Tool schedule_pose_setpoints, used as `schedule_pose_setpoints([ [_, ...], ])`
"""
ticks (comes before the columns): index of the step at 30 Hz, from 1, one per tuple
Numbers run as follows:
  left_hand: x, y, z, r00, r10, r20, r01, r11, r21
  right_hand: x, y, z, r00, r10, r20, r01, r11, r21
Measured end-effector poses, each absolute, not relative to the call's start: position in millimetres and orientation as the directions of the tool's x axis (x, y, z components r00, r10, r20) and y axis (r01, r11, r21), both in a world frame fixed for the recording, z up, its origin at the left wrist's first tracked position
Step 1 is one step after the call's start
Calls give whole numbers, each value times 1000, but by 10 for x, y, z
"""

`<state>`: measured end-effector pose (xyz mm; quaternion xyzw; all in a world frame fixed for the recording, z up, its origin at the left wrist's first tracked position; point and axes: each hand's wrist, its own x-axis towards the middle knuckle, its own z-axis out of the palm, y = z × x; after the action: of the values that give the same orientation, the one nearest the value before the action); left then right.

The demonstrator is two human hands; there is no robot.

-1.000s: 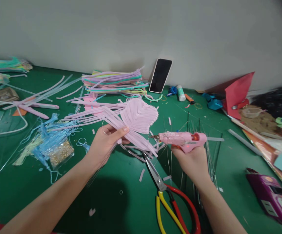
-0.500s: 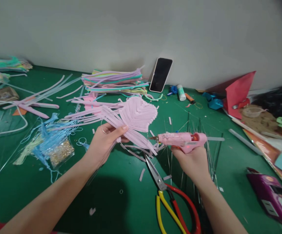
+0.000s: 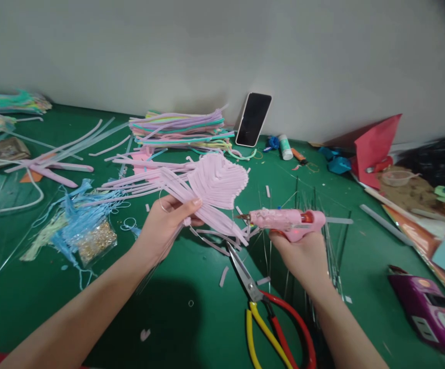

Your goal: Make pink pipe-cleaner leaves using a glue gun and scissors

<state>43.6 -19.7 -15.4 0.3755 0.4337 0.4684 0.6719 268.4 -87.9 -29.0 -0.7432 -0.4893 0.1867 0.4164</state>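
Observation:
My left hand (image 3: 168,218) pinches a pale pink leaf-shaped piece made of pipe cleaners (image 3: 219,179), thumb on top, above the green table. Long loose pipe cleaner ends trail from it to the left and lower right. In my right hand (image 3: 303,253) is a pink hot glue gun (image 3: 287,219), fingers wrapped round its handle. The nozzle points left, close to the loose ends at the lower right of the piece; whether they touch I cannot tell. A clear glue stick (image 3: 340,220) sticks out of the gun's back. Scissors (image 3: 255,294) with red and yellow handles lie below.
Bundled pastel pipe cleaners (image 3: 180,128) and a leaning phone (image 3: 254,119) are at the wall. Blue tassels (image 3: 76,210) and a bag of gold beads (image 3: 97,241) lie left. Thin wires (image 3: 334,256) run beneath my right hand; a purple power strip (image 3: 426,307) is far right.
Almost nothing differs. The view has shifted very slightly, and both hands keep their hold on the leaf-shaped piece and the glue gun.

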Motion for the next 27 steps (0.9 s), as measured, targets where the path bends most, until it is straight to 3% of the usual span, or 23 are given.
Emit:
schedule_pose_setpoints([
  [2,432,-199,-161,192,954,-231,-315,283,906,2681,-873,-286,476,878,42,480,-220,-849],
  [4,428,-202,-166,192,954,-230,-328,284,901,2694,-855,-277,457,877,-146,290,-302,-908],
  [6,426,-205,-166,189,956,-226,-347,280,895,2728,-818,-266,381,856,-350,100,-415,-904],
  [8,430,-210,-159,192,957,-218,-365,276,889,2776,-757,-261,352,819,-454,48,-500,-865],
  [10,440,-218,-146,196,957,-213,-375,274,885,2831,-672,-270,374,813,-446,140,-524,-840],
  [16,470,-251,-88,215,953,-214,-395,285,873,2992,-379,-316,442,869,-220,533,-453,-715],
  [18,468,-255,-78,218,954,-208,-407,282,869,3007,-360,-273,469,878,-96,628,-408,-663],
  [21,455,-252,-83,224,954,-198,-419,277,865,2913,-482,-121,409,891,195,837,-282,-469],
  [22,452,-249,-88,225,954,-196,-419,276,865,2848,-553,-55,364,907,210,861,-242,-447],
  [23,449,-247,-94,226,955,-194,-418,275,866,2772,-631,12,317,936,151,841,-204,-501],
  [25,449,-245,-105,222,955,-195,-413,273,869,2607,-780,130,144,989,-40,676,-128,-726],
  [27,454,-244,-115,224,955,-195,-404,273,873,2468,-889,201,-11,993,-117,500,-96,-861],
])
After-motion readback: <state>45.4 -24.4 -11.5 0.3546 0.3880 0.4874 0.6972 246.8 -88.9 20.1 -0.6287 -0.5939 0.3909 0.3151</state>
